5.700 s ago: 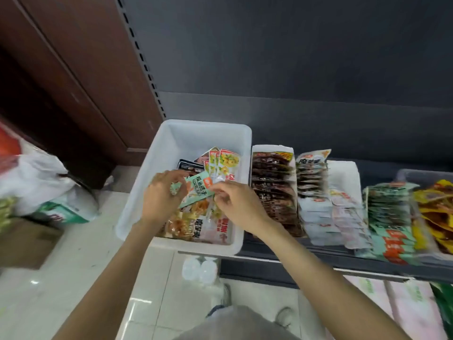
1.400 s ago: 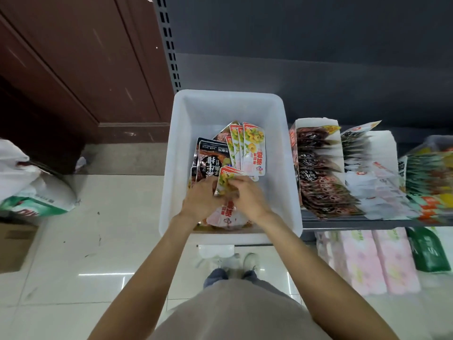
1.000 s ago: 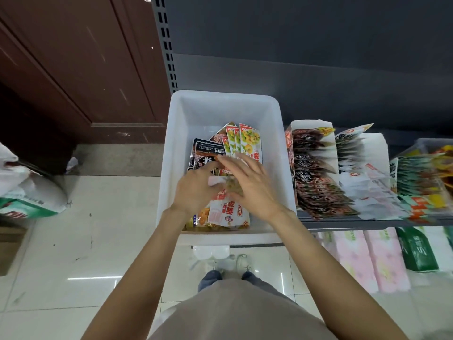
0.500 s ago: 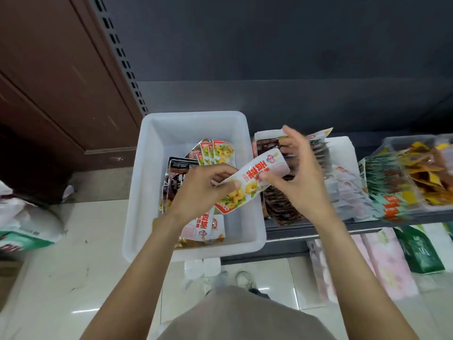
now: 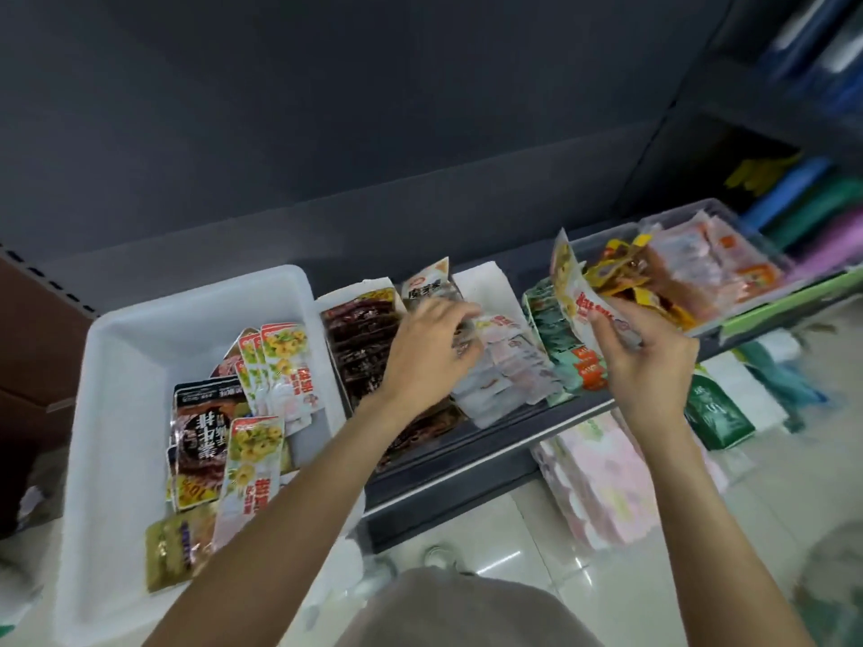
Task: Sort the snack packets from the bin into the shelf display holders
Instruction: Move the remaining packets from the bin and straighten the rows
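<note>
The right hand [image 5: 647, 361] pinches 1 white-and-red snack packet [image 5: 576, 298] upright above the shelf holders, probably to find its row. The left hand [image 5: 429, 352] rests curled on the white packets [image 5: 502, 371], seemingly parting them, while more packets wait in the bin [image 5: 116, 366].

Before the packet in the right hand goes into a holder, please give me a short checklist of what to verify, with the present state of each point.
1. Right hand holds the yellow-flower packet: ok.
2. Packet is lifted free of the white bin: ok.
3. Left hand rests on the pale packets in the middle holder, parting them: cannot tell.
4. A holder with matching packets is on the shelf: cannot tell, blurred.
5. More flower packets wait in the bin: ok.
</note>
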The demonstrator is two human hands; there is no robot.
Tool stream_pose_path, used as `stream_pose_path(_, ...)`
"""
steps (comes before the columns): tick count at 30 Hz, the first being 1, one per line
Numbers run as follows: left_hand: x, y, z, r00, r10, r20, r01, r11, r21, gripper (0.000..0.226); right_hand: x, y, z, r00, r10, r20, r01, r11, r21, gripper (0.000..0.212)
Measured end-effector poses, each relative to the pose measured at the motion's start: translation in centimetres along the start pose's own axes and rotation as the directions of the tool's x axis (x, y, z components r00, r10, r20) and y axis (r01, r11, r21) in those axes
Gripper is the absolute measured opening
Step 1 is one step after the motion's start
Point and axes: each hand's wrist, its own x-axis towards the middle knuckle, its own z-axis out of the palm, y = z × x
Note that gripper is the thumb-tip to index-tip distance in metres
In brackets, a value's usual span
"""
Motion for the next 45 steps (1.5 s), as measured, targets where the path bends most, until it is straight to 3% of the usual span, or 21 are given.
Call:
stream_pose_path(3,1.0,0.3,3.0,0.977,0.036,0.212,-0.075,0.981,0.181,0.037,2.4,1.6,0.4,0.987,-0.076,0.145,0.094,0.988,-0.12,0.018)
stream_pose_path(8,1.3,0.5,4.5,0.927,0.038,0.372,-0.202,0.888,0.413,0.037,5.6,0.3,3.7,0.883,-0.162,0.44,0.319,0.895,-0.311,0.015)
stream_pose_path(12,1.4,0.9,4.9,0.906,0.0,0.423,-0.218,0.856,0.468,0.038,7.6,-0.6,7.5,0.771,-0.293,0.565,0.531,0.786,-0.318,0.039)
stream_pose_path(15,1.9,1.4,5.2,0.904,-0.008,0.427,-0.23,0.834,0.502,0.041,8.8,-0.4,10.0,0.668,-0.322,0.671,0.661,0.672,-0.335,0.01)
stream_pose_path(17,2.1,1.4,5.2,0.917,0.001,0.4,-0.219,0.837,0.501,0.044,9.2,0.3,11.4,0.576,-0.306,0.758,0.746,0.576,-0.334,0.028)
stream_pose_path(19,2.0,1.3,5.2,0.924,0.019,0.382,-0.215,0.852,0.478,0.044,8.9,1.1,12.2,0.464,-0.212,0.86,0.778,0.561,-0.281,0.025)
stream_pose_path(21,1.7,0.9,5.1,0.923,0.046,0.382,-0.227,0.866,0.445,0.042,8.3,2.1,12.4,0.44,-0.172,0.881,0.745,0.618,-0.252,0.035)
stream_pose_path(24,1.1,0.5,4.8,0.937,0.152,0.314,-0.256,0.911,0.324,0.035,7.8,2.0,10.0,0.564,-0.221,0.796,0.585,0.787,-0.196,0.046)
stream_pose_path(27,-0.5,0.2,2.6,0.978,0.206,-0.001,-0.203,0.965,0.168,0.029,6.9,0.2,6.4,0.749,-0.289,0.596,0.396,0.917,-0.053,0.042)
stream_pose_path(30,-3.6,-0.6,-1.6,0.951,0.031,-0.308,-0.035,0.999,-0.007,0.02,5.0,-3.7,4.0,0.848,-0.317,0.425,0.261,0.947,0.186,0.031)
stream_pose_path(33,-8.5,-3.4,-6.0,0.854,-0.235,-0.464,0.199,0.972,-0.125,0.015,1.7,-8.5,5.3,0.832,-0.353,0.428,0.174,0.898,0.404,0.023)
stream_pose_path(36,-13.7,-7.8,-8.9,0.781,-0.488,-0.39,0.508,0.859,-0.059,0.013,-2.2,-12.9,9.4,0.707,-0.434,0.559,0.191,0.878,0.44,0.02)
stream_pose_path(39,-17.8,-12.5,-9.6,0.648,-0.746,-0.156,0.761,0.644,0.081,0.023,-6.0,-16.6,13.8,0.482,-0.5,0.72,0.27,0.866,0.42,0.02)
stream_pose_path(42,-19.6,-14.7,-8.8,0.578,-0.815,0.035,0.79,0.57,0.223,0.05,-9.2,-18.7,18.3,0.258,-0.447,0.856,0.372,0.864,0.339,0.024)
stream_pose_path(45,-19.6,-15.4,-7.4,0.553,-0.827,0.102,0.779,0.556,0.29,0.063,-11.4,-19.1,22.3,0.133,-0.286,0.949,0.467,0.863,0.194,0.045)
